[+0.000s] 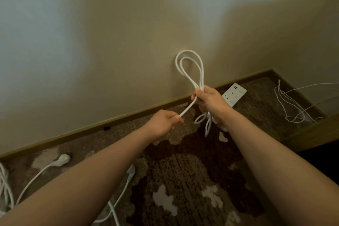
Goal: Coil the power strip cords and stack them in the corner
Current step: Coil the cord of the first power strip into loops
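Note:
My right hand (209, 100) grips a bundle of white cord loops (189, 68) that stand up in front of the wall, with shorter loops hanging below the fist. From that fist a straight length of the same cord runs down left to my left hand (165, 122), which pinches it between thumb and fingers. The white power strip (233, 94) shows behind my right wrist, near the baseboard; whether it hangs or lies on the carpet I cannot tell. Two more white plugs (63, 159) (131, 170) with their cords lie on the carpet at lower left.
A brown patterned carpet (183, 180) meets a beige wall at a dark baseboard (110, 123). The room corner lies at upper right, where thin white wires (291, 104) lie tangled. A heap of white cord (4, 189) sits at the far left edge.

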Demonstrator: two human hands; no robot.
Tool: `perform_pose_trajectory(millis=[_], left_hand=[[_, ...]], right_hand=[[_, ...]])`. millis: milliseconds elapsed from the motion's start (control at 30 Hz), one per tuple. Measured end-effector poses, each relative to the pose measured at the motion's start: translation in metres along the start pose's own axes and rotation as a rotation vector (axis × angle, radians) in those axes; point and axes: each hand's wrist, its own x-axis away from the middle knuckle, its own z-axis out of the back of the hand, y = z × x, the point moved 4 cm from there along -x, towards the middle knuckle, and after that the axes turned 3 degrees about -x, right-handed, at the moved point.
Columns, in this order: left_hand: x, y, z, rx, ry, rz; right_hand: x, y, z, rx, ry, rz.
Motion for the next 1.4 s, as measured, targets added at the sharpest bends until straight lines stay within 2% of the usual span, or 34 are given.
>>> perform_pose_trajectory(millis=[200,300,367,567,767,867,933,1000,1133,1233,1300,1400], left_hand=[[-0.001,-0.013,-0.03,-0.068,-0.162,0.02],[0.002,-0.024,-0.035,-0.085,-0.203,0.054],[0.001,-0.026,-0.033,-0.089,-0.187,0.073],[0.003,-0.041,-0.004,-0.098,-0.153,0.095],[-0.001,-0.057,0.038,-0.216,-0.094,0.131],[0.005,-0.082,0.067,-0.281,-0.031,0.166],[0.011,-0.095,0.077,-0.374,0.008,0.168],[0.012,-0.094,0.07,-0.449,-0.033,0.104],[0.01,-0.079,0.041,-0.603,-0.218,0.004],[0.011,-0.085,0.037,-0.712,-0.296,0.007],[0.014,-0.093,0.043,-0.717,-0.301,0.018],[0.018,-0.104,0.062,-0.574,-0.188,0.041]], right_hand=[[-0.003,-0.004,0.015,-0.274,0.107,-0.033],[-0.001,-0.007,0.004,-0.404,0.07,-0.024],[0.001,-0.007,-0.002,-0.339,0.052,-0.02],[0.001,0.005,0.018,-0.089,0.135,0.031],[-0.003,0.028,0.043,0.011,0.242,-0.01],[-0.008,0.029,0.058,-0.06,0.323,-0.045],[-0.007,0.028,0.056,-0.052,0.315,-0.035],[-0.007,0.025,0.046,-0.019,0.274,0.009],[-0.011,0.013,0.033,-0.064,0.167,0.064],[-0.013,0.011,0.036,0.158,0.195,0.128],[-0.013,0.015,0.043,0.293,0.241,0.155],[-0.017,0.021,0.057,0.363,0.314,0.155]])
